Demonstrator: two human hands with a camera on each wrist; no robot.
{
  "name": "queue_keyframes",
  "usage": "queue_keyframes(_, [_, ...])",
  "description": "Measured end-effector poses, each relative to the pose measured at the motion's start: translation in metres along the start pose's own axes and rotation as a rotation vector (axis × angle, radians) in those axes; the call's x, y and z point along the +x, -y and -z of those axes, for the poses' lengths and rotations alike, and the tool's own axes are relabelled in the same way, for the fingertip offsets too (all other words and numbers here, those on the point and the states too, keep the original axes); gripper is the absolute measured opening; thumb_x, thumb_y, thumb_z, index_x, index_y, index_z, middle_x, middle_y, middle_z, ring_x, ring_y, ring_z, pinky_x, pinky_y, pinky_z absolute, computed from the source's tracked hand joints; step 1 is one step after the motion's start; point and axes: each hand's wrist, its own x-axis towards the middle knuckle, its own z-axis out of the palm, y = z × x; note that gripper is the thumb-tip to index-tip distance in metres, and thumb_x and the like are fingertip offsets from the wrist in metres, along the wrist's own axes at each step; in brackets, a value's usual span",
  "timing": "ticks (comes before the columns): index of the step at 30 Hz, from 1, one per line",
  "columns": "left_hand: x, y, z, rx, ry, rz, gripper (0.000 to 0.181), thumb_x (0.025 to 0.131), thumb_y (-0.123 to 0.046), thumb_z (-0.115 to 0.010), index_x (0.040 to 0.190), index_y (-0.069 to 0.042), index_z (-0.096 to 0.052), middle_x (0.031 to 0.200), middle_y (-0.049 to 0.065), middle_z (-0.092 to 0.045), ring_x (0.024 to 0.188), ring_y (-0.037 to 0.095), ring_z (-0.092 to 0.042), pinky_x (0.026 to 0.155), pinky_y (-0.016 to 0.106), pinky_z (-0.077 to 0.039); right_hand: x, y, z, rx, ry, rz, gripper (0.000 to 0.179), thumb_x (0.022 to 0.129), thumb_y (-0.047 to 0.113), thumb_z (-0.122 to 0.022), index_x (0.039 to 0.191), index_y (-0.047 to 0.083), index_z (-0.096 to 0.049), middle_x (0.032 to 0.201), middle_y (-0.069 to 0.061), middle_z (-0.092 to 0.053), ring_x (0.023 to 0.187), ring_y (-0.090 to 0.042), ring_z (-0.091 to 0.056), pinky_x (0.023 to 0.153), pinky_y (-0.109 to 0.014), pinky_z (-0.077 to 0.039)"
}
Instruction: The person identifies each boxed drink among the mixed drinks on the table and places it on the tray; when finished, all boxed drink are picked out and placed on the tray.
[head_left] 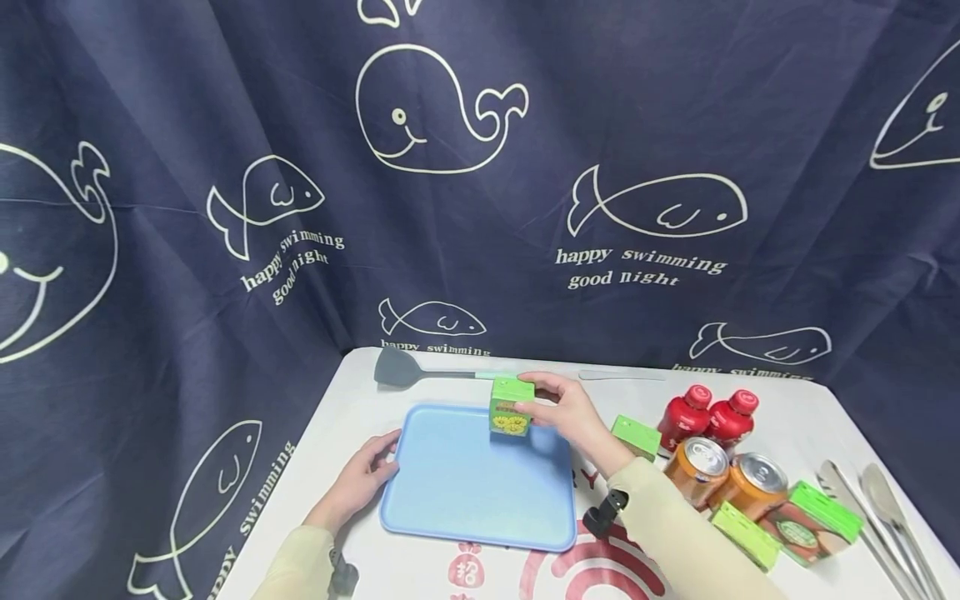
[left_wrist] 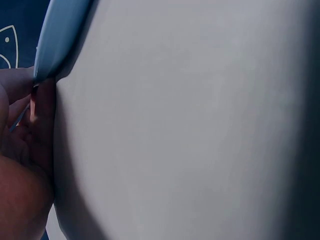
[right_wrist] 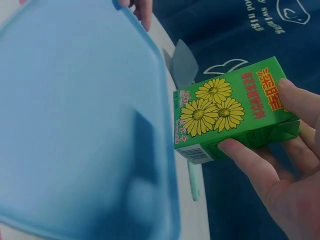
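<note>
Soft light from above fills the head view: the chrysanthemum tea carton (head_left: 512, 410) is brighter on top than in front, and the orange cans (head_left: 697, 483) at right show glare on their lids. The navy curtain (head_left: 480, 242) stays dark, its prints stretched toward the left and right edges. The left wrist view is dimmer; the tabletop (left_wrist: 175, 125) is a grey blur, shadowed beside the left hand (left_wrist: 22, 175). In the bluish right wrist view, the carton's print is crisp, while the blue tray (right_wrist: 75, 100) carries a soft-edged dark shadow and a pale sheen.
</note>
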Motion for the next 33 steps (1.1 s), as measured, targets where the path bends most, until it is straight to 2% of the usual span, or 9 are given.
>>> queue_keyframes(3, [0.0,0.0,0.0,-0.002,0.001,0.0,0.055,0.102,-0.008,-0.065,0.155,-0.012,-0.051,0.121,-0.001,-0.059,0.095,0.015,-0.055,0.103,0.047,-0.045,0.004,-0.006,-0.008,0.007,0.016,0.0,0.049,0.089,0.006,-0.084,0.135,0.002,-0.068,0.123,-0.017,-0.071,0.112,-0.027,-0.066,0.081,-0.053,-0.061])
queue_keyframes(6, [0.0,-0.001,0.001,0.001,-0.002,-0.008,0.055,0.102,-0.008,-0.065,0.155,-0.011,-0.051,0.122,-0.001,-0.059,0.099,0.015,-0.055,0.108,0.049,-0.043,0.008,-0.011,-0.016,0.012,0.034,-0.004,0.048,0.089,0.007,-0.084,0.134,0.004,-0.069,0.12,-0.014,-0.072,0.111,-0.026,-0.067,0.079,-0.048,-0.062])
queue_keyframes(10, [-0.001,-0.002,0.001,0.007,-0.006,-0.013,0.055,0.101,-0.007,-0.065,0.154,-0.01,-0.051,0.124,0.0,-0.06,0.102,0.016,-0.055,0.111,0.051,-0.041,0.002,0.003,-0.026,0.028,0.066,-0.006,0.048,0.09,0.003,-0.082,0.135,-0.002,-0.067,0.12,-0.017,-0.072,0.112,-0.031,-0.067,0.081,-0.053,-0.061])
queue_keyframes(13, [-0.001,-0.002,0.001,0.011,-0.01,-0.009,0.055,0.101,-0.007,-0.065,0.154,-0.011,-0.052,0.122,-0.001,-0.06,0.098,0.015,-0.055,0.105,0.047,-0.044,0.0,0.012,-0.033,0.038,0.091,-0.019,0.049,0.09,-0.002,-0.079,0.136,-0.008,-0.063,0.123,-0.022,-0.07,0.116,-0.039,-0.064,0.085,-0.061,-0.057])
queue_keyframes(16, [-0.001,0.0,0.001,0.015,-0.01,-0.01,0.054,0.101,-0.007,-0.065,0.154,-0.011,-0.052,0.12,-0.001,-0.06,0.095,0.014,-0.055,0.099,0.039,-0.046,0.01,-0.002,-0.04,0.037,0.093,-0.033,0.051,0.09,-0.002,-0.08,0.138,-0.007,-0.062,0.126,-0.022,-0.069,0.12,-0.041,-0.063,0.086,-0.06,-0.057])
queue_keyframes(20, [-0.001,0.0,0.0,0.028,-0.01,-0.024,0.053,0.102,-0.008,-0.065,0.153,-0.01,-0.052,0.12,0.0,-0.06,0.093,0.014,-0.055,0.094,0.036,-0.047,0.023,-0.018,-0.051,0.04,0.081,-0.02,0.052,0.09,0.004,-0.082,0.138,-0.002,-0.064,0.128,-0.019,-0.069,0.121,-0.038,-0.063,0.085,-0.055,-0.059])
queue_keyframes(26, [-0.001,0.0,0.0,0.018,-0.01,0.003,0.054,0.102,-0.008,-0.065,0.154,-0.013,-0.052,0.121,-0.003,-0.059,0.096,0.013,-0.055,0.099,0.038,-0.046,0.033,-0.024,-0.065,0.067,0.11,-0.011,0.052,0.091,0.007,-0.083,0.139,0.002,-0.065,0.128,-0.014,-0.07,0.122,-0.034,-0.063,0.085,-0.049,-0.06])
queue_keyframes(33, [0.0,0.0,0.0,0.016,-0.02,-0.024,0.054,0.1,-0.005,-0.065,0.153,-0.009,-0.053,0.118,0.0,-0.059,0.093,0.015,-0.054,0.093,0.034,-0.048,0.041,-0.029,-0.079,0.053,0.129,0.023,0.049,0.092,0.007,-0.081,0.138,0.0,-0.065,0.127,-0.014,-0.07,0.124,-0.035,-0.062,0.086,-0.046,-0.061])
